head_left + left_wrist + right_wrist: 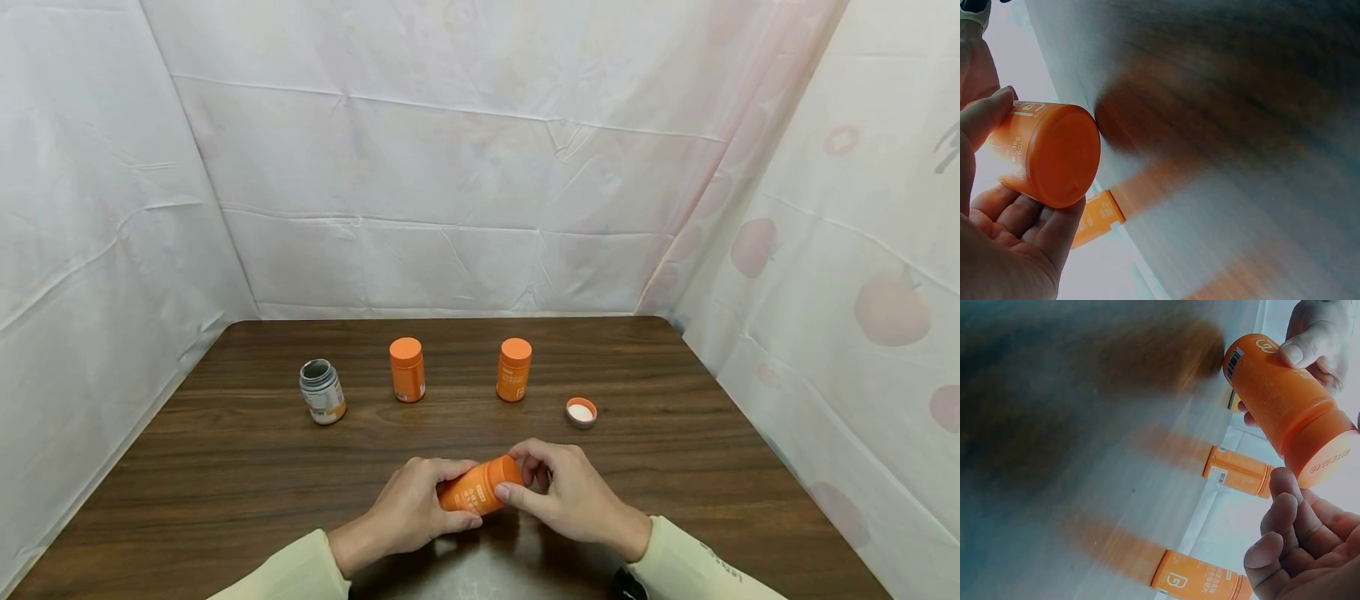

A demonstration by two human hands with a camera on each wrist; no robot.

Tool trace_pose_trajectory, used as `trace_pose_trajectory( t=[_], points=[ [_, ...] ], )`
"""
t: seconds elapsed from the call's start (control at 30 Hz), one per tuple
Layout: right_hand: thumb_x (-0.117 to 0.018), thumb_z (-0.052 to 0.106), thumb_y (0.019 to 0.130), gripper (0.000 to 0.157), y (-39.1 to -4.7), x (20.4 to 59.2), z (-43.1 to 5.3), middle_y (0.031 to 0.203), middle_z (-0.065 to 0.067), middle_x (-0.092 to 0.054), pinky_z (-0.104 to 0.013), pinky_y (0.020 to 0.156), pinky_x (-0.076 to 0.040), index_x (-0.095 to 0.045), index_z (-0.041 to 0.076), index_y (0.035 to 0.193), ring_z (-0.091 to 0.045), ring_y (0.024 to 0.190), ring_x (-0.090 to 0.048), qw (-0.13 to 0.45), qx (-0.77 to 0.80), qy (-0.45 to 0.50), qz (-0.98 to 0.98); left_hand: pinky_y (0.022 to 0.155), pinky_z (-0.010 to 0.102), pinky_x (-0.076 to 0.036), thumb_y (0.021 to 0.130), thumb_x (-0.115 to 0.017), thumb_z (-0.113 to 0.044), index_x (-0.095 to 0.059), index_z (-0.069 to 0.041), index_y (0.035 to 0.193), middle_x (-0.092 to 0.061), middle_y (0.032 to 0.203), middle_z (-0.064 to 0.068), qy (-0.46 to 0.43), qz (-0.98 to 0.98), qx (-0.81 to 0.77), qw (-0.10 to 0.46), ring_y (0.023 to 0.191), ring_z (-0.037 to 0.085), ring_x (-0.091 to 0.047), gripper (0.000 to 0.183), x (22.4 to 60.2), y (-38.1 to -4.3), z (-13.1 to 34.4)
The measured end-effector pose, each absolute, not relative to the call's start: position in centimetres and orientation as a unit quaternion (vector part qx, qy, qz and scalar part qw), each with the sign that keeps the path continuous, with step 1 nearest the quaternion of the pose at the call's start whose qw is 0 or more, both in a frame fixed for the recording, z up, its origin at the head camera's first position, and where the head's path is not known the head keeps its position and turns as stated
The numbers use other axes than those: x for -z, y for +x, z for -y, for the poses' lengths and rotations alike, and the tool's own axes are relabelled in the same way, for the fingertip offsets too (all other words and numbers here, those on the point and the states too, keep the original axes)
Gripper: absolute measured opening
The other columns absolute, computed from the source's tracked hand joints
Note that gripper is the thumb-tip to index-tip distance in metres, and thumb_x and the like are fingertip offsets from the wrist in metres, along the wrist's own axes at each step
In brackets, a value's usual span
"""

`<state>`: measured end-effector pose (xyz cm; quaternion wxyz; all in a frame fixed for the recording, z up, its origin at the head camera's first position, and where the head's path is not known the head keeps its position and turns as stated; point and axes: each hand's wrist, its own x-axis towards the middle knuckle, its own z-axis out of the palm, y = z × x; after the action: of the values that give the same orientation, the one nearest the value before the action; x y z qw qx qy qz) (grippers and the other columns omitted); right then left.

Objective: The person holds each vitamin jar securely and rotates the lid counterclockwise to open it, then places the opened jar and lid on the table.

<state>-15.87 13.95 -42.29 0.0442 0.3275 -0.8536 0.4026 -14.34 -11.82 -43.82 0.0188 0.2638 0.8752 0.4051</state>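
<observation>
An orange pill bottle with white print lies tilted between the hands, its orange cap towards the right. My left hand grips the bottle's body, thumb on one side and fingers on the other. At the cap, my right hand has thumb and index finger on opposite edges, pinching it. The right wrist view shows the cap seated on the bottle, with the other right fingers curled beside it. In the left wrist view the bottle's round base faces the camera.
Two upright orange bottles with caps, one at centre left and one at centre right, stand farther back on the brown wooden table. An uncapped grey bottle stands left. A loose cap lies inside-up at right.
</observation>
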Motion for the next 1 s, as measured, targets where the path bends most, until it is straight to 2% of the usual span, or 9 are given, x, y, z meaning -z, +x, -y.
trace_pose_trajectory(
  t=[0.43,0.77,1.0],
  points=[
    [-0.076,0.038,0.094,0.030,-16.19,42.24,-14.15,0.085,0.012,-0.065,-0.025,0.056,-0.049,-0.067,0.019,0.116,-0.015,0.067,-0.059,0.046,-0.406,0.377,0.831,0.073,0.026,-0.050,0.080,-0.091,-0.031,-0.074,-0.030,0.122,-0.069,0.098,-0.019,0.262,-0.877,-0.403,0.024,0.080,0.002,-0.061,0.045,43.78,-14.40,11.79],
    [-0.083,0.025,0.089,0.045,-16.17,41.91,-14.45,0.099,0.008,-0.061,-0.029,0.067,-0.052,-0.065,0.014,0.128,-0.016,0.083,-0.057,0.078,-0.398,0.435,0.804,0.071,0.026,-0.049,0.079,-0.091,-0.031,-0.074,-0.033,0.120,-0.068,0.096,-0.020,0.264,-0.878,-0.399,0.024,0.078,0.002,-0.060,0.044,43.74,-14.35,11.78],
    [-0.087,0.011,0.081,0.056,-16.35,41.91,-14.53,0.116,0.007,-0.064,-0.028,0.070,-0.051,-0.063,0.014,0.132,-0.017,0.086,-0.056,0.096,-0.396,0.470,0.783,0.071,0.026,-0.049,0.079,-0.091,-0.032,-0.073,-0.033,0.120,-0.068,0.096,-0.021,0.263,-0.881,-0.393,0.020,0.078,0.001,-0.060,0.045,43.74,-14.32,11.78]
  ],
)
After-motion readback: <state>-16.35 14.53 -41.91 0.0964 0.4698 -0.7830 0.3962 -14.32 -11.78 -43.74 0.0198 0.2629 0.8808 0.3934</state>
